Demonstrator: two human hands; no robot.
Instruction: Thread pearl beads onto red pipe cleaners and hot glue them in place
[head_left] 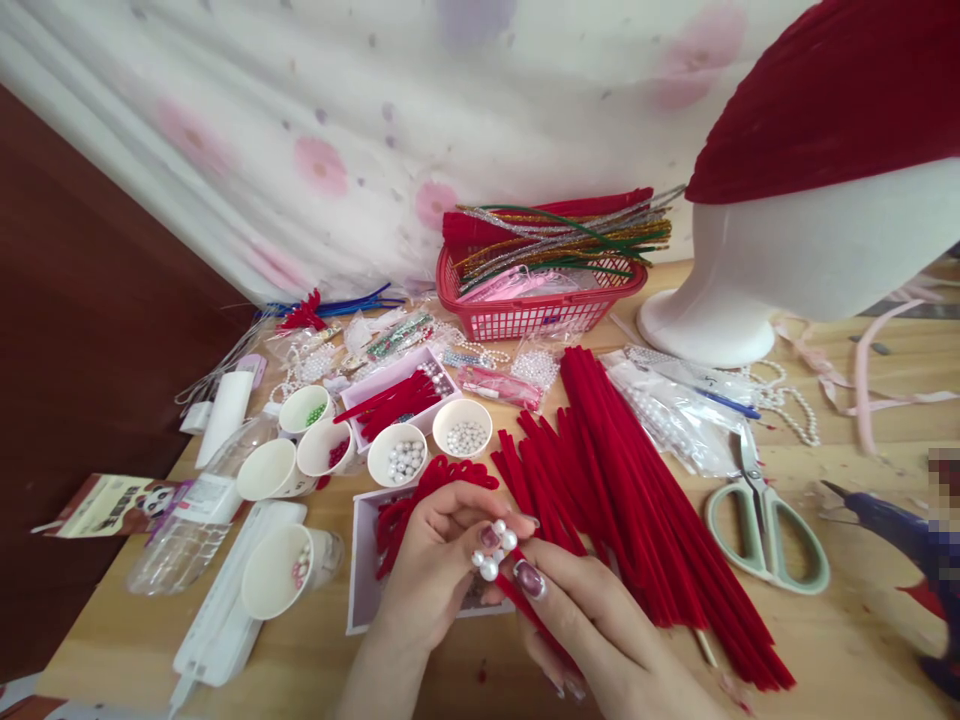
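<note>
Between my two hands is a small cluster of white pearl beads (pixel 490 568) at the tip of a red pipe cleaner (pixel 536 612). My left hand (pixel 439 560) pinches the beads with thumb and fingertips. Closed round the red stem just below them is my right hand (pixel 592 620), its thumb touching the cluster. Under my hands stands a pale lilac box (pixel 362 570) with looped red pipe cleaners (pixel 442 485) in it. A thick spread of straight red pipe cleaners (pixel 630 500) lies to the right.
Paper cups (pixel 259 570) of beads, a plastic bottle (pixel 187 525) and a power strip (pixel 232 590) are at left. Scissors (pixel 766 520) and a glue gun (pixel 885 530) lie right. Behind are a red basket (pixel 525 318) and a white mannequin head (pixel 810 250).
</note>
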